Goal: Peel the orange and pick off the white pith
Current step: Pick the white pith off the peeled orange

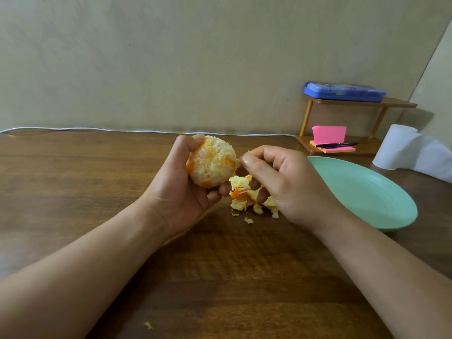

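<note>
While gripped in the curled fingers of the left hand (179, 192) above the wooden table (61, 167), orange (212, 165) peeled, pith (216, 150) clinging. Beside it, right hand (278, 182), thumb and forefinger pinching pith at the orange's edge, over peel scraps (244, 198). Further right, green plate (367, 192), paper roll (397, 148).

Item: one person, seen as two arms only. The left hand (176, 192) and right hand (288, 184) are left bare. The left forearm (85, 260) and right forearm (381, 265) are shown uncovered from wrist to the lower edge of view. Nails are trimmed short where seen. Creases are noted at the knuckles.
</note>
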{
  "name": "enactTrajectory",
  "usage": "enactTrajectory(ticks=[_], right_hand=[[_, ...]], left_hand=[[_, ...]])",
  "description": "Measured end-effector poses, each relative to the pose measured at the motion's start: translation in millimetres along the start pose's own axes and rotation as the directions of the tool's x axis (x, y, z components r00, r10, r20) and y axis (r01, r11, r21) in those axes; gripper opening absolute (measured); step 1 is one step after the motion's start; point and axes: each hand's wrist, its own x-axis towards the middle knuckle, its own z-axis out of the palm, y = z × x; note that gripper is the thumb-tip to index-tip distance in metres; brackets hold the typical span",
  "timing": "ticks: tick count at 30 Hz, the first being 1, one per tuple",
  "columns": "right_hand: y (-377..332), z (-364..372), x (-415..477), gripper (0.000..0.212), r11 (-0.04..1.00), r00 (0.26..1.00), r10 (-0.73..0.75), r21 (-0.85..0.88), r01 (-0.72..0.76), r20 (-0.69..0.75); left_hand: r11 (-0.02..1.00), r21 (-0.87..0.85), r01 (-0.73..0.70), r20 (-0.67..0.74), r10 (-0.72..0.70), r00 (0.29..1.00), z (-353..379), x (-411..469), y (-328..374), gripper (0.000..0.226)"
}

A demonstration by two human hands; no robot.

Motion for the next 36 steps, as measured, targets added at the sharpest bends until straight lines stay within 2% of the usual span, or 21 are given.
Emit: enactTrajectory(ticks=[5,10,13,21,25,30,32,36], right_hand=[[2.9,2.9,1.1,0.011,0.996,0.999,-0.011,-0.087,0.008,-0.035],[1.9,4.6,-0.7,0.012,0.995,0.997,-0.043,-0.089,0.038,-0.065],[1.4,6.6,-0.8,0.013,0.996,0.993,-0.065,-0.068,0.059,-0.099],[6.6,3.0,1.4,0.011,0.997,0.988,-0.07,-0.052,0.063,-0.138],[12.1,-0.8,4.4,0.015,0.986,0.992,-0.04,-0.164,0.019,-0.123],[13.6,-4.4,5.1,0.028,0.942,0.999,0.029,-0.335,-0.033,-0.016],[11.4,-4.8,4.4,0.022,0.947,1.0,-0.002,-0.322,-0.004,-0.017],[5.0,-5.9,3.8,0.015,0.987,0.998,-0.043,-0.156,0.037,-0.036]], left_hand=[[0.996,0.086,-0.02,0.006,0.02,1.0,-1.8,2.0,-4.7,0.041],[0.981,0.188,-0.051,0.041,0.044,0.998,-1.7,3.2,-10.5,0.061],[0.989,0.143,-0.026,0.027,0.022,0.999,1.8,2.8,-11.1,0.051],[1.0,-0.014,0.021,0.05,-0.02,0.999,2.6,-0.4,-5.3,0.047],[0.996,-0.074,0.055,0.058,-0.051,0.997,1.2,-2.2,-2.9,0.049],[0.993,-0.085,0.084,0.06,-0.079,0.995,0.3,-1.6,-1.9,0.05],[0.993,-0.084,0.085,0.05,-0.081,0.995,-0.8,0.0,-2.5,0.053],[0.996,-0.044,0.076,0.046,-0.074,0.996,-3.1,2.6,-3.7,0.052]])
